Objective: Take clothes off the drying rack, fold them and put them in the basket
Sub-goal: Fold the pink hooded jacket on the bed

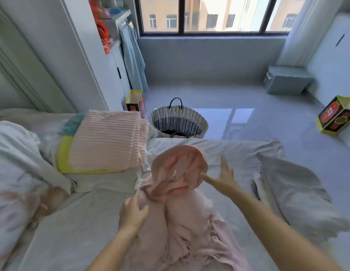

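Left hand (134, 211): fingers curled round a bunched fold of the pink garment (182, 222), gripping it. Right hand (224, 178): fingers spread wide and straight, with one digit touching the garment's raised, rounded upper part. The rest of the garment lies crumpled on the bed (72, 222), between the two wrists. The basket (199, 122) stands on the floor beyond the fingertips, well apart.

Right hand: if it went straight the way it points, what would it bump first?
Most likely the pink cloth. The open right hand reaches up-left, and the bunched cloth sits right by its thumb. The basket lies further on, though depth is unclear.
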`<state>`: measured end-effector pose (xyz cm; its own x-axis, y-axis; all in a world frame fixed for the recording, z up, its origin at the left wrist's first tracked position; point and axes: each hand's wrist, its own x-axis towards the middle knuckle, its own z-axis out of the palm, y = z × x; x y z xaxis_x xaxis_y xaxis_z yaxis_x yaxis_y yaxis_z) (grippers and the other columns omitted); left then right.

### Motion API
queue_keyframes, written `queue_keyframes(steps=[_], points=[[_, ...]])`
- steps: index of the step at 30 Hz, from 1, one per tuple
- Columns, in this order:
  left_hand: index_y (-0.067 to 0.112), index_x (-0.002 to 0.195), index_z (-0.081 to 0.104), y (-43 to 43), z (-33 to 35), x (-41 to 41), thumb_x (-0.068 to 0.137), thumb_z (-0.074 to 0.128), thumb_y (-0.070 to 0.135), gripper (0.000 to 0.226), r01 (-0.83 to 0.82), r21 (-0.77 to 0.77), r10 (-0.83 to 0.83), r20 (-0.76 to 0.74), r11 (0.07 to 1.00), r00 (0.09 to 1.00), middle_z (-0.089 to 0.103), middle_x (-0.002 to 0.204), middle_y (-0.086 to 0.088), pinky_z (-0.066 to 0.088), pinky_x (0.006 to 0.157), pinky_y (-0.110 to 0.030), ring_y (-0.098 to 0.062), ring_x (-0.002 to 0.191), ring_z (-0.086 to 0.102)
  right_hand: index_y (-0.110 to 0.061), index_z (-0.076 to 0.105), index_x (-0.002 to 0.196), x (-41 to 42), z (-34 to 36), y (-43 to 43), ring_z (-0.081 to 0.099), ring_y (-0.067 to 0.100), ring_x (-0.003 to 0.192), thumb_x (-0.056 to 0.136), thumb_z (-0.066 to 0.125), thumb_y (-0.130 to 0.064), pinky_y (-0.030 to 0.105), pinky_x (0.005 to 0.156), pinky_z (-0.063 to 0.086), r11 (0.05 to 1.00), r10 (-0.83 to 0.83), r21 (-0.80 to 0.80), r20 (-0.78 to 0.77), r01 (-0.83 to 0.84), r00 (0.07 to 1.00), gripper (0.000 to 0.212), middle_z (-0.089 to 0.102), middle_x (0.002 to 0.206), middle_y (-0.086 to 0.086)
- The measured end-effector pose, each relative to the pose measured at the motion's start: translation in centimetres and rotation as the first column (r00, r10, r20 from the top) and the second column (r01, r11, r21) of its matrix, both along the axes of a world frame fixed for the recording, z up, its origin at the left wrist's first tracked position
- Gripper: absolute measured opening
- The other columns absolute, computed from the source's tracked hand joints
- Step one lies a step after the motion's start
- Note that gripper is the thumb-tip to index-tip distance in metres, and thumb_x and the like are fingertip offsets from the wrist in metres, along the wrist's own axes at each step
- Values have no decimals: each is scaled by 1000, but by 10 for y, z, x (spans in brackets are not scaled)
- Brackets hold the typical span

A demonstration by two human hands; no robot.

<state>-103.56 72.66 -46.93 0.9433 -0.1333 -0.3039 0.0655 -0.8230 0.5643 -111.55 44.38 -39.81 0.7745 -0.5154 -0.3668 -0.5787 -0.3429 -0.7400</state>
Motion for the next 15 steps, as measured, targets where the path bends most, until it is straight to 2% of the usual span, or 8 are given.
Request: queue_keyframes(steps=[2, 5, 8, 10, 12, 14, 15], points=[[15, 142, 40, -1, -44, -32, 86, 59, 32, 62, 131, 63, -127, -62, 989, 990, 44, 140, -15, 36, 103, -34, -30, 128, 43, -29, -9, 152, -36, -64, 15, -6, 26, 147, 56, 66, -77, 53, 116, 16, 996, 85, -20, -183, -90, 979, 131, -9, 160, 7], [15, 146, 28, 3, -90, -73, 90, 51, 34, 64, 278, 176, -256, -136, 944, 957, 32, 147, -14, 29, 110, -33, -29, 137, 32, -31, -14, 151, -91, -139, 25, -12, 24, 148, 68, 68, -69, 55, 116, 14, 972, 194, -52, -377, -230, 905, 122, -17, 159, 6], [8, 140, 36, 8, -121, -95, 85, 46, 45, 68, 372, 239, -382, -5, 897, 924, 44, 139, -19, 38, 104, -34, -32, 131, 44, -41, -12, 149, -124, -186, 30, -5, 23, 148, 49, 57, -89, 50, 116, 16, 941, 245, -105, -446, -322, 861, 131, -12, 160, 1], [7, 132, 51, 11, -138, -108, 82, 46, 46, 64, 421, 260, -433, -10, 869, 901, 51, 132, -15, 43, 100, -30, -30, 125, 52, -42, 2, 151, -139, -208, 35, 8, 23, 148, 52, 57, -84, 45, 114, 24, 884, 312, -179, -461, -431, 831, 121, 0, 160, 0], [9, 123, 61, 18, -160, -122, 78, 52, 42, 57, 474, 251, -488, -7, 844, 873, 57, 125, -9, 49, 92, -29, -28, 115, 59, -41, 25, 147, -156, -233, 43, 28, 25, 141, 52, 65, -77, 49, 107, 32, 747, 434, -304, -451, -591, 780, 110, 19, 158, 0], [13, 131, 55, 28, -184, -140, 73, 66, 39, 64, 561, 211, -562, -64, 800, 825, 53, 132, -6, 48, 95, -32, -30, 119, 56, -41, 49, 130, -167, -259, 50, 57, 24, 119, 38, 78, -74, 48, 98, 38, 611, 569, -328, -451, -721, 688, 102, 53, 138, -1], [16, 127, 56, 33, -198, -149, 66, 73, 42, 69, 608, 192, -614, -34, 771, 789, 57, 127, -4, 52, 89, -30, -27, 112, 60, -40, 59, 119, -171, -270, 55, 64, 21, 104, 34, 81, -71, 45, 96, 36, 551, 610, -356, -445, -755, 655, 94, 63, 121, -4]])
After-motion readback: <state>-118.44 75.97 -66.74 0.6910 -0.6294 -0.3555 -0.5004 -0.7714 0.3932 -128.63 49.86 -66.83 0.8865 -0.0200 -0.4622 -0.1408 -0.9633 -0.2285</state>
